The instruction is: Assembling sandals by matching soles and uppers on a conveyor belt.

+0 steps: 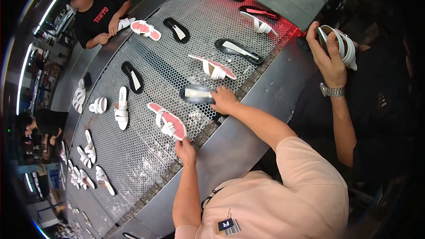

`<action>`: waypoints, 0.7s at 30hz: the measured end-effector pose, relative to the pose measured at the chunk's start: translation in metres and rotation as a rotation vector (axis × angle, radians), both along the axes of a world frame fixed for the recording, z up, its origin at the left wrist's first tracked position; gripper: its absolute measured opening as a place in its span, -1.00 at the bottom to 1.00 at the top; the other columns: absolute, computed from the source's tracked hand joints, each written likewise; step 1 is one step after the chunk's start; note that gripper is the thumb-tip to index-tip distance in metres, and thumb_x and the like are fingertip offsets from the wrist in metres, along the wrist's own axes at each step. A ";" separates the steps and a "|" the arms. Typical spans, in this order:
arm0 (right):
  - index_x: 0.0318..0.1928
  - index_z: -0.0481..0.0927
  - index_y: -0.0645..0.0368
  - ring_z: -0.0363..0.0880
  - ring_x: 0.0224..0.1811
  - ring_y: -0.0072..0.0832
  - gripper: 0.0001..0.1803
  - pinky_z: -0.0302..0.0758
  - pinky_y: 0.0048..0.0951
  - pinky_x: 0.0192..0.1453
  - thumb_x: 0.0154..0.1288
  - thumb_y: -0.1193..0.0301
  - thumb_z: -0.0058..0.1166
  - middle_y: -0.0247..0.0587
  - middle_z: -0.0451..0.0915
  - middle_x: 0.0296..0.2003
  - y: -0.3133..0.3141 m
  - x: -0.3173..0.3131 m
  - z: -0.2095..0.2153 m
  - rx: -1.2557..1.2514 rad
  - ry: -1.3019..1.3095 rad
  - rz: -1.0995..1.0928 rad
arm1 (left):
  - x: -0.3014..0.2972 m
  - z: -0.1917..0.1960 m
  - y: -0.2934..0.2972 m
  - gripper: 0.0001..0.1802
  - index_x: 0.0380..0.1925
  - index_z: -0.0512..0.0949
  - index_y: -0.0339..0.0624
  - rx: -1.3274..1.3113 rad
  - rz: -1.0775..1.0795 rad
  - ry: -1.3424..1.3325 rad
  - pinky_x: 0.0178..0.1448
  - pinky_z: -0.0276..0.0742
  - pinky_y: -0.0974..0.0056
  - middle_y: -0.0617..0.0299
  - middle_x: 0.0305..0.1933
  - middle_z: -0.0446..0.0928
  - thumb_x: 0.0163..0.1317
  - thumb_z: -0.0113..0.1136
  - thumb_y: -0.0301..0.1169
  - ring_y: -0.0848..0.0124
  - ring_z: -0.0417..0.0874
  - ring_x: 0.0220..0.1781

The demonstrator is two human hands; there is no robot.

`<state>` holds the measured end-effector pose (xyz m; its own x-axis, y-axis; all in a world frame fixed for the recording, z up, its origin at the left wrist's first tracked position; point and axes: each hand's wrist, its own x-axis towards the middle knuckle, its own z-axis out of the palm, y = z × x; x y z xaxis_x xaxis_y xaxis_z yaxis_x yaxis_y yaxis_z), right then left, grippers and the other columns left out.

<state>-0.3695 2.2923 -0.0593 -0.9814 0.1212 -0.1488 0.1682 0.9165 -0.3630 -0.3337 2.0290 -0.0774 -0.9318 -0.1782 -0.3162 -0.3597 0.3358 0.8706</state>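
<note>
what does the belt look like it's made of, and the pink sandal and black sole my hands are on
Belt: apparently metal mesh, grey with a regular honeycomb of holes. Pink sandal at the left hand: matte pink footbed, likely foam or rubber, with white straps. Black sole under the right hand: glossy black, probably rubber or plastic.

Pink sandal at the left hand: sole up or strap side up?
Strap side up. The pink sandal shows its pink footbed and white crossed straps; the left hand pinches its near end.

A shoe factory: sandals point(167, 121) (many pairs) on a mesh conveyor point(146, 150).
</note>
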 end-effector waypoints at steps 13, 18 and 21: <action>0.20 0.41 0.15 0.25 0.26 -0.05 -0.21 0.24 -0.10 0.31 -0.02 0.05 0.33 0.04 0.30 0.20 -0.030 0.178 0.041 -0.452 0.044 0.241 | 0.064 0.158 -0.108 -0.63 0.06 0.41 -0.47 0.242 0.243 0.118 -0.30 0.50 0.42 0.13 -0.25 0.58 0.29 0.02 -0.49 0.48 0.59 -0.33; 0.25 0.34 0.19 0.24 0.28 -0.02 -0.17 0.23 -0.06 0.32 0.01 0.09 0.31 0.06 0.28 0.25 -0.011 0.152 0.098 -0.487 0.162 0.546 | 0.098 0.137 -0.066 -0.62 0.02 0.44 -0.49 0.401 0.222 -0.197 -0.30 0.56 0.37 0.09 -0.23 0.59 0.23 0.05 -0.47 0.43 0.61 -0.36; 0.28 0.32 0.18 0.32 0.24 -0.05 -0.28 0.30 -0.14 0.28 0.11 0.23 0.19 0.09 0.34 0.21 -0.013 0.153 0.079 -0.458 -0.029 0.693 | 0.103 0.117 -0.029 -0.66 -0.02 0.47 -0.44 0.536 0.166 -0.303 -0.40 0.48 0.36 0.11 -0.26 0.59 0.26 0.02 -0.44 0.44 0.58 -0.42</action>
